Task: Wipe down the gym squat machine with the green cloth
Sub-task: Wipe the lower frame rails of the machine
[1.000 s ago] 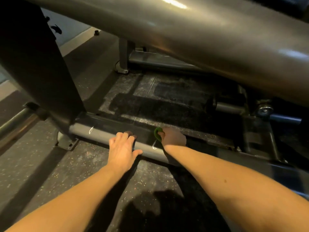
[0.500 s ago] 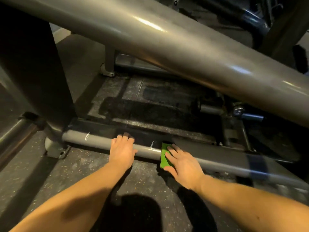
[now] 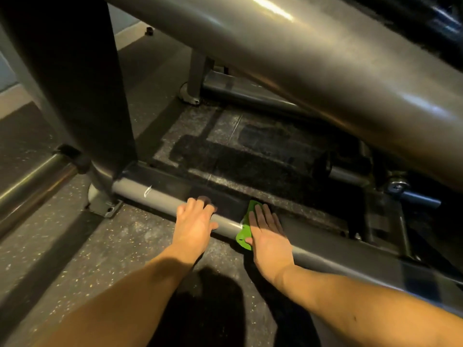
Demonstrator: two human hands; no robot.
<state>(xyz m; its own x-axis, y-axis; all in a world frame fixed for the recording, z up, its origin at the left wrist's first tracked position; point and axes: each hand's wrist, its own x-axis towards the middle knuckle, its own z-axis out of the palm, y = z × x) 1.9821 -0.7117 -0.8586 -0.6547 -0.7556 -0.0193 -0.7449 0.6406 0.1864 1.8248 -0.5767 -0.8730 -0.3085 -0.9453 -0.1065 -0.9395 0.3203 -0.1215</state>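
While your right hand lies flat on the low grey base tube of the squat machine, the green cloth sits pinned beneath it, fingers straight and pressing down, nothing curled around the fabric. Only a narrow strip of cloth shows, along the hand's left edge: it runs from just beside your fingertips at the top of the tube down over the near face to a rounded flap under your thumb. It is bright green, creased, and draped to the tube's curve. Your left hand rests on the same tube just beside the cloth, not touching it, loose and holding nothing, fingers laid over the top and thumb spread toward the right. The 2 hands are near each other, with a white scuff farther left on the tube.
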